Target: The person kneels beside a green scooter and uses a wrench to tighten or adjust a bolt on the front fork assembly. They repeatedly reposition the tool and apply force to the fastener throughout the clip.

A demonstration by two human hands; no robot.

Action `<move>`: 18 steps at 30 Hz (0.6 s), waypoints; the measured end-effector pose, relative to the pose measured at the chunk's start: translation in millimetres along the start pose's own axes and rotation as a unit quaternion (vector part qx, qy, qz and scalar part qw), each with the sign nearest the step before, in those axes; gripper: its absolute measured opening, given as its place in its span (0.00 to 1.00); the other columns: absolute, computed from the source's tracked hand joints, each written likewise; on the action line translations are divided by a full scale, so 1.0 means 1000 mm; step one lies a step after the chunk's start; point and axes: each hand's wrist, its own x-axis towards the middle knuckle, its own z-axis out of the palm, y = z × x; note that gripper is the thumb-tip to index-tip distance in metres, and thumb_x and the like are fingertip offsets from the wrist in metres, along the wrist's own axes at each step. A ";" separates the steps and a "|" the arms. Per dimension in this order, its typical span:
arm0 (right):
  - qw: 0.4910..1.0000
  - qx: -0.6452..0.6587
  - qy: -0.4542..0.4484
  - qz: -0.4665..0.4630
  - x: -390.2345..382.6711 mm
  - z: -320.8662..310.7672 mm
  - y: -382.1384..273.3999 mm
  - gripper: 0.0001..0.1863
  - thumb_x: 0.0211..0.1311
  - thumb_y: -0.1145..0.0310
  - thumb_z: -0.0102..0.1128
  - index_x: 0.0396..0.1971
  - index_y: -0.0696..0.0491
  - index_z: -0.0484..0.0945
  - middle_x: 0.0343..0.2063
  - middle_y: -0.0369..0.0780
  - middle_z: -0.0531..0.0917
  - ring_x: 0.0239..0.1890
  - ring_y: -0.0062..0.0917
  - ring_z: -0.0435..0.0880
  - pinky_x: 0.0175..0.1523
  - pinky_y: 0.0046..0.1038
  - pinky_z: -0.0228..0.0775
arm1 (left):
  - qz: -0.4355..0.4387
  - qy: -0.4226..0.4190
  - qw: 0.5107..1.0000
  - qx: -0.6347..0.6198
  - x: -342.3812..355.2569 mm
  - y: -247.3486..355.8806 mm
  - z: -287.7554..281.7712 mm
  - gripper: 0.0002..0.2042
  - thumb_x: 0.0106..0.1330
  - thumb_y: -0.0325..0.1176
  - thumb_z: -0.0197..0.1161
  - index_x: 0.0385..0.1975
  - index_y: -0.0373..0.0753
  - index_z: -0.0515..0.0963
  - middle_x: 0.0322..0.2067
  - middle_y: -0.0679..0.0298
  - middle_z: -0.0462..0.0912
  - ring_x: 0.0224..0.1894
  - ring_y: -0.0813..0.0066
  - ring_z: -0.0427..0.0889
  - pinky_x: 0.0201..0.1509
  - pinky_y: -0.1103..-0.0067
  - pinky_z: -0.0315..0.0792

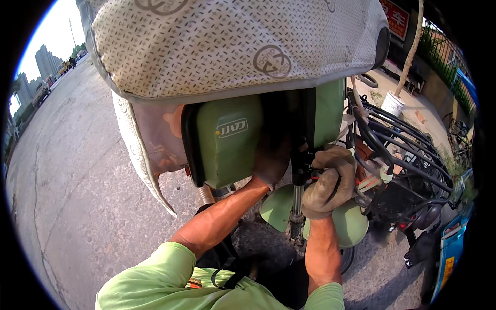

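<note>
I see my gloved right hand (328,181) closed around the fork tube (297,199) under the green scooter (227,139); left hand (269,163) reaches behind, fingers hidden. Quilted cover (217,46) overhangs; basket (408,155) crowds right; open pavement (72,170) left.

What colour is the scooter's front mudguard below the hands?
Light green mudguard, seen in the head view, beside the gloved right hand.

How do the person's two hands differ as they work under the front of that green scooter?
The right hand is out in the light, its worn, dirty work glove plain to see, while the left hand sits in shadow behind the green front panel, so whether it is gloved cannot be told. The right hand is curled around parts beside the fork tube; the left hand's grip is hidden. Both reach up from bare forearms in green sleeves.
</note>
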 end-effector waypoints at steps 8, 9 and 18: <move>0.996 -0.074 -0.046 -0.026 0.005 0.003 0.001 0.10 0.64 0.69 0.52 0.25 0.57 0.77 0.20 0.38 0.77 0.23 0.30 0.76 0.27 0.31 0.71 | -0.259 -0.014 0.934 -0.246 -0.013 0.022 0.016 0.09 0.64 0.29 0.62 0.39 0.31 0.75 0.38 0.51 0.77 0.40 0.57 0.77 0.48 0.67 0.71; 0.996 -0.086 -0.029 -0.020 0.005 0.006 0.002 0.07 0.61 0.73 0.54 0.25 0.57 0.77 0.20 0.39 0.79 0.22 0.30 0.76 0.26 0.31 0.71 | -0.238 0.012 0.932 -0.273 -0.012 0.020 0.018 0.08 0.64 0.28 0.61 0.39 0.31 0.75 0.38 0.52 0.77 0.40 0.58 0.77 0.47 0.67 0.71; 0.970 -0.230 -0.001 0.075 0.011 0.029 0.003 0.08 0.62 0.71 0.57 0.25 0.57 0.81 0.24 0.40 0.83 0.23 0.33 0.78 0.29 0.33 0.71 | -0.266 0.076 0.892 -0.357 -0.016 0.028 0.014 0.05 0.62 0.25 0.65 0.34 0.31 0.77 0.35 0.54 0.76 0.37 0.65 0.78 0.43 0.71 0.73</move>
